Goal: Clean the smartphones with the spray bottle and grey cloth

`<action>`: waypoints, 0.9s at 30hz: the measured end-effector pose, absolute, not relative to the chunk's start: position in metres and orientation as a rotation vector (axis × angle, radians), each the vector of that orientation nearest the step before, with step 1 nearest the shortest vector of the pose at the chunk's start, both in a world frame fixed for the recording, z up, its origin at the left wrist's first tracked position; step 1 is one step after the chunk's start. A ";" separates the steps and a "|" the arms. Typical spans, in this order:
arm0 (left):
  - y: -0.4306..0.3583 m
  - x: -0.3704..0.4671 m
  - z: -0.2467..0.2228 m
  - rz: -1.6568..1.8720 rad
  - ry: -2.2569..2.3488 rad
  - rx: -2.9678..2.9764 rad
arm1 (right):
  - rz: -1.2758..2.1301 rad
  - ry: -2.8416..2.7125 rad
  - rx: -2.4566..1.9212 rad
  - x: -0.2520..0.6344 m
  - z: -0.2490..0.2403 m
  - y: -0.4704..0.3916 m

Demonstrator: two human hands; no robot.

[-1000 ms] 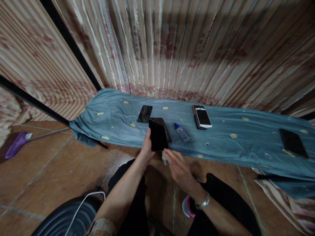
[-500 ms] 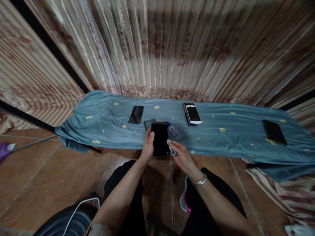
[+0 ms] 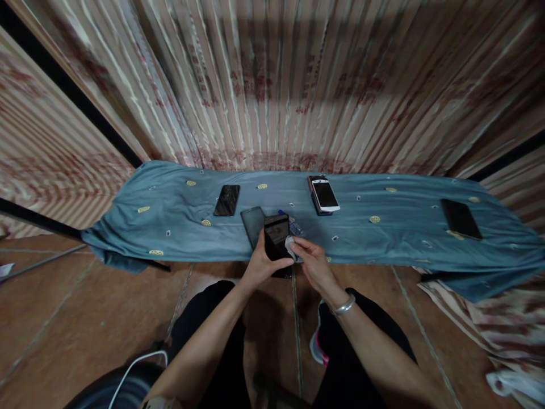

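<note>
My left hand (image 3: 260,262) is wrapped round a black phone (image 3: 276,233), with the thumb across its lower part. The phone is held above the front edge of the cloth-covered bench. Pinched in the fingers of my right hand (image 3: 314,262) is a small whitish cloth (image 3: 292,247), which touches the phone's right edge. Behind the held phone lies a grey phone (image 3: 252,222), partly covered by my left hand. A clear bottle with a blue cap (image 3: 294,225) lies just beyond it, partly hidden.
The bench's blue cloth (image 3: 357,244) carries a black phone (image 3: 227,200) to the left, a white phone (image 3: 326,196) resting on a dark one, and another dark phone (image 3: 461,218) far right. A striped curtain (image 3: 264,85) hangs behind. Black poles (image 3: 76,91) slant along both sides.
The held phone's face now shows a greyish reflection. My left thumb has moved from its left side to across its lower part. The view has shifted slightly.
</note>
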State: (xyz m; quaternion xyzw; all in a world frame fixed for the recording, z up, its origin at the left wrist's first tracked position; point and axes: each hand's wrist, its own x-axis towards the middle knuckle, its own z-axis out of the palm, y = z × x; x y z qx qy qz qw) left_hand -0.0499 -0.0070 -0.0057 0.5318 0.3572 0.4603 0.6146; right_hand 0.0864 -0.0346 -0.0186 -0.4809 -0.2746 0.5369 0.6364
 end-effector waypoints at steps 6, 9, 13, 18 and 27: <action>-0.009 -0.043 -0.015 1.001 0.897 1.468 | 1.093 -0.728 -1.186 0.086 -0.018 -0.027; -0.014 -0.039 -0.017 0.968 0.907 1.513 | 0.999 -0.791 -1.223 0.091 -0.014 -0.021; -0.021 -0.036 -0.015 0.909 0.838 1.512 | 0.890 -0.854 -1.227 0.099 -0.008 -0.012; -0.027 -0.039 -0.009 0.823 0.759 1.298 | 0.931 -0.850 -1.185 0.102 -0.006 -0.009; -0.037 -0.046 0.005 0.681 0.654 0.786 | 1.017 -0.931 -1.232 0.100 -0.015 -0.007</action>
